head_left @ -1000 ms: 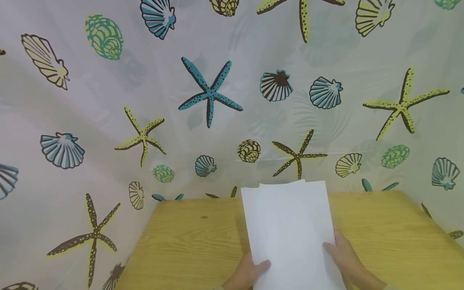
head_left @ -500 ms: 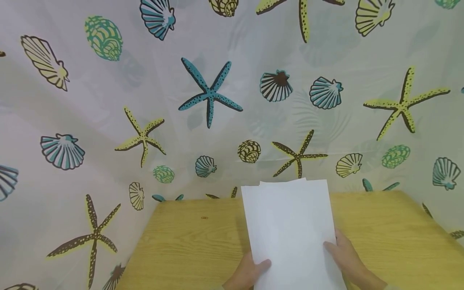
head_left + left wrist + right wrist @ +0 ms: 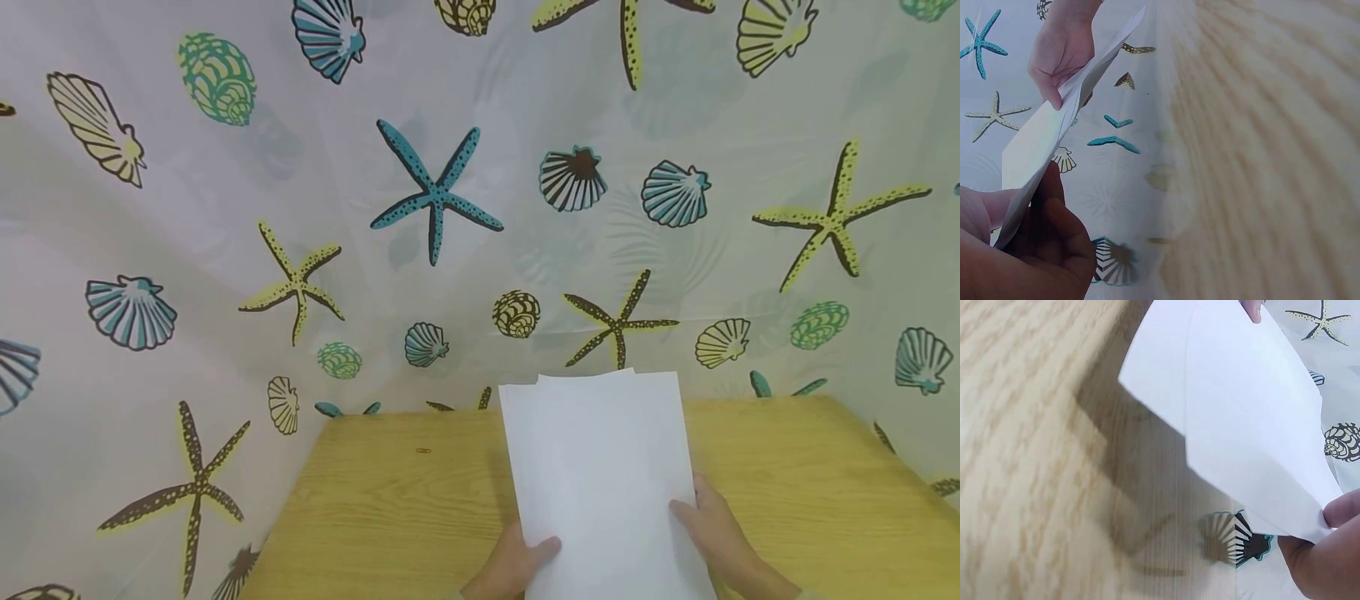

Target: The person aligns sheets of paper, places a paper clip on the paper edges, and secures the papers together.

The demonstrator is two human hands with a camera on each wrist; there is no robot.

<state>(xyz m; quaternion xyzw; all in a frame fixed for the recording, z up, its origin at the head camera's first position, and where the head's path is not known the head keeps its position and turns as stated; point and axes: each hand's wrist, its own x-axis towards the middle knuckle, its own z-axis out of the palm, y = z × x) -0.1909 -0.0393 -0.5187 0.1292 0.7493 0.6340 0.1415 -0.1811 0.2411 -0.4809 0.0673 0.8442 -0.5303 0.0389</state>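
A small stack of white paper sheets [image 3: 603,475] is held up over the wooden table, its top edges slightly uneven. My left hand [image 3: 512,560] grips the stack's left edge, thumb on the front and fingers behind. On the opposite edge my right hand [image 3: 716,533] holds it the same way, a little higher. In the left wrist view the curled fingers of the left hand [image 3: 1054,250] show behind the sheets [image 3: 1035,147]. The right wrist view shows the sheets [image 3: 1241,412] fanned slightly apart, with the right hand [image 3: 1332,556] pinching a corner.
A small reddish paper clip [image 3: 423,451] lies on the wooden table [image 3: 390,500], left of the paper. A curtain [image 3: 465,100] printed with shells and starfish hangs behind the table and along its sides.
The paper stack has risen very slightly since the first frame. Both hands keep their hold, and the paper clip stays where it was.
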